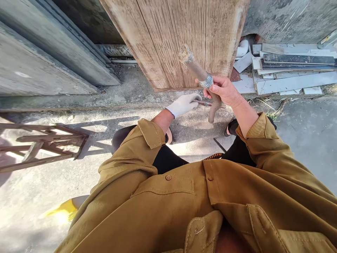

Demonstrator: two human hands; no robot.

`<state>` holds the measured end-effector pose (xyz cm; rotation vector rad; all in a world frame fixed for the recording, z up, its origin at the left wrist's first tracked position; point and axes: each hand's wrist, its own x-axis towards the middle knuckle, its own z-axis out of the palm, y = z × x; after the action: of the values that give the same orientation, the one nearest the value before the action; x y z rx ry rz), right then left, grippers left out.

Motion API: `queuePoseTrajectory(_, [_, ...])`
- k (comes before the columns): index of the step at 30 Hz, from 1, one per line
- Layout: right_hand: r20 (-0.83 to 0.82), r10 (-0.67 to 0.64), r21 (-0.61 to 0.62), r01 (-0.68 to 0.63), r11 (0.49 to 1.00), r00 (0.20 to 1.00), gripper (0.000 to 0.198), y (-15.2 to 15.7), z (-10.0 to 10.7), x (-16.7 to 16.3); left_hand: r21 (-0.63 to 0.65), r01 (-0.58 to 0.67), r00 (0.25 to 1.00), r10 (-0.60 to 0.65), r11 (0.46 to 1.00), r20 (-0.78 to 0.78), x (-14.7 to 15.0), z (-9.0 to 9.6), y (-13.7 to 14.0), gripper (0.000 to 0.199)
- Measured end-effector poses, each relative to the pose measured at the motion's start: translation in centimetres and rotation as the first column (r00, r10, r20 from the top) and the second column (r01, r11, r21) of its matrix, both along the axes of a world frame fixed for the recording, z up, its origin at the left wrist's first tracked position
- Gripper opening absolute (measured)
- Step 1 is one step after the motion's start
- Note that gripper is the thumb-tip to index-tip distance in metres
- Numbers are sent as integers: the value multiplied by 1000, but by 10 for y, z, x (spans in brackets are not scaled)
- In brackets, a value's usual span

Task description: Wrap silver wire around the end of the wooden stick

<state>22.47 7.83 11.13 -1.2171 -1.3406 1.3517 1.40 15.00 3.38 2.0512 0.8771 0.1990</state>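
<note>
My right hand [223, 89], bare, is closed around a thick forked branch [196, 68], which it holds up at a tilt. Several turns of silvery wire [206, 81] are wound round the branch beside my fingers. Lower and to the left, my left hand [185, 104], in a white glove, pinches the end of a thin brown stick [202, 102]. This stick passes behind the branch's lower fork, and a little wire [207, 103] wraps it too. Whether the stick and branch are joined I cannot tell.
Wooden planks [168, 42] lean ahead of me. Stacked boards and tiles [292, 70] lie at the right by the wall. A wooden frame [39, 146] stands left. Between my feet lies a thin dark object [219, 144]; a bright yellow thing [63, 211] is behind left.
</note>
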Motion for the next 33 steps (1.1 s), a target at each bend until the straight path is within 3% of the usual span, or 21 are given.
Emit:
queuePoseTrajectory(5, [41,-125,84,121,989,991,77,4,-2,15,86,-98,994,102,991,-44,0,2,2,37])
queuePoseTrajectory(8, [45,-167,124,160,979,985,73,5,-3,26,95,-116,991,122,989,-52,-2,3,2,40])
queuePoseTrajectory(12, [113,-132,127,118,985,985,62,5,-1,35,105,-82,996,85,991,-26,-5,3,2,41])
queuePoseTrajectory(15, [279,-217,87,201,976,935,52,7,1,39,160,10,999,-17,987,40,-8,0,3,36])
queuePoseTrajectory(19, [599,-278,68,297,952,751,38,12,3,45,238,194,968,-225,952,111,-14,-6,4,25])
queuePoseTrajectory(22, [847,-249,88,338,937,470,31,15,4,44,217,222,943,-266,951,202,-16,-9,3,24])
queuePoseTrajectory(25, [970,-124,53,316,947,207,31,17,4,42,125,165,910,-200,978,363,-19,-8,2,19])
queuePoseTrajectory(28, [985,162,-171,253,952,56,36,16,4,44,-32,119,856,-86,992,510,-26,-1,6,16])
queuePoseTrajectory(31, [889,458,-451,134,883,-28,35,11,4,49,-194,132,813,6,972,583,-33,7,12,25])
queuePoseTrajectory(33, [782,623,-623,5,782,-25,27,7,4,51,-276,144,810,47,950,584,-37,10,15,32])
